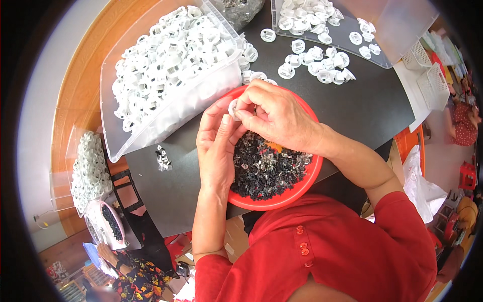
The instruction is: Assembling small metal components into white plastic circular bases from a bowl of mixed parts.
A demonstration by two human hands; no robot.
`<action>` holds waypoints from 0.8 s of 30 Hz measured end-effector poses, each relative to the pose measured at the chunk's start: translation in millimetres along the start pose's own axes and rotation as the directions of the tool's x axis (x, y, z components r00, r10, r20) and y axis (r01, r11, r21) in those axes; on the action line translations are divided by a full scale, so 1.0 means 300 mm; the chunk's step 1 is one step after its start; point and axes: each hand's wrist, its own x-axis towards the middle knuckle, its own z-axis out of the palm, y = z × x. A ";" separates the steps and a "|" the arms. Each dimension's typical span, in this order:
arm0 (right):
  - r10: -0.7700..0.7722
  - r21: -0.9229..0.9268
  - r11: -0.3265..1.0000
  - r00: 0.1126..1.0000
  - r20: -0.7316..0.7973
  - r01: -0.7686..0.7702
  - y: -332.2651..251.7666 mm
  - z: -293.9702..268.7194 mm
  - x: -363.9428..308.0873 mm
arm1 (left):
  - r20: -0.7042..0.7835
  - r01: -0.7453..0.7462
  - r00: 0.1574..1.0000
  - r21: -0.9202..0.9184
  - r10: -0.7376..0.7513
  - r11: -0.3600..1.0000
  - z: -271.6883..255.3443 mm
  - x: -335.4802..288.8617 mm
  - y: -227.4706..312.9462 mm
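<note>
A small round white plastic piece (232, 109) is held up between my two hands, over the far left part of a red basin (315, 176). My left hand (216, 146) grips it between thumb and fingers. Fingertips of my right hand (276, 108) pinch at the same piece from the right; whether a tiny part is between them is hidden. Beneath my hands, the basin holds a heap of small black and metallic parts (269, 173), with a bit of orange (274, 146) showing among them.
A clear bin (176, 118) heaped with white pieces stands at left. Loose white pieces (322, 65) lie beyond the basin, near a tilted clear bin (390, 50). A few small parts (163, 158) sit on the dark table (362, 100). Another person's hand (106, 253) shows at lower left.
</note>
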 end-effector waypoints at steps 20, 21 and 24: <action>0.223 0.300 0.930 0.975 -0.008 -0.210 -0.025 0.008 0.006 | 0.008 -0.214 0.976 0.181 0.217 0.960 -0.005 -0.022 -0.007; 0.224 0.302 0.930 0.975 -0.008 -0.212 -0.025 0.004 0.006 | 0.026 -0.249 0.968 0.210 0.250 0.945 -0.006 -0.020 -0.012; 0.298 0.423 0.855 0.952 0.074 -0.301 -0.030 -0.007 0.011 | 0.051 -0.281 0.960 0.228 0.277 0.932 -0.006 -0.018 -0.011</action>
